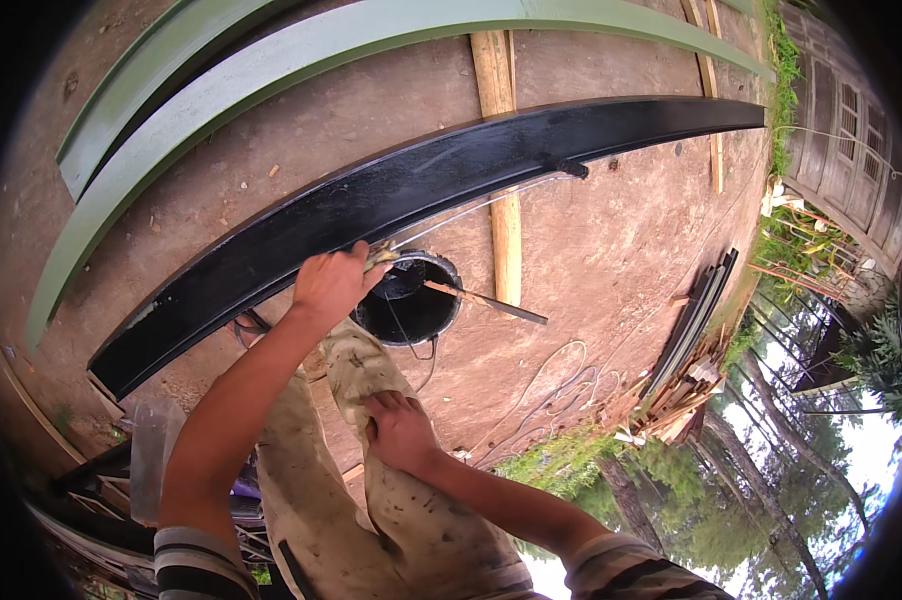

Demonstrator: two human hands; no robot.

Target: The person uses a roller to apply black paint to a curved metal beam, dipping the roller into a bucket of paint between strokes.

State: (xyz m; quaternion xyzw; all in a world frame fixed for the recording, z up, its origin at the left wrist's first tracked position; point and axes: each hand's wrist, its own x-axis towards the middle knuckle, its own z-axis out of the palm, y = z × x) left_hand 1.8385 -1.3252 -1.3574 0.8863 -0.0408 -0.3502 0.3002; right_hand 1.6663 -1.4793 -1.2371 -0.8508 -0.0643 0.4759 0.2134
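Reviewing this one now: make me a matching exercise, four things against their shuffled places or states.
1. Left hand
2. Right hand
3. Stick
4. Green beams

A. Lying across the rim of the bucket
B. On the far side of the black beam
C. Gripping a handle
D. Resting on a trouser leg

Pairs: 1-C, 2-D, 3-A, 4-B.

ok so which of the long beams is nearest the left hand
The black beam, lying right beside the left hand. The pale green beams lie farther off, beyond it.
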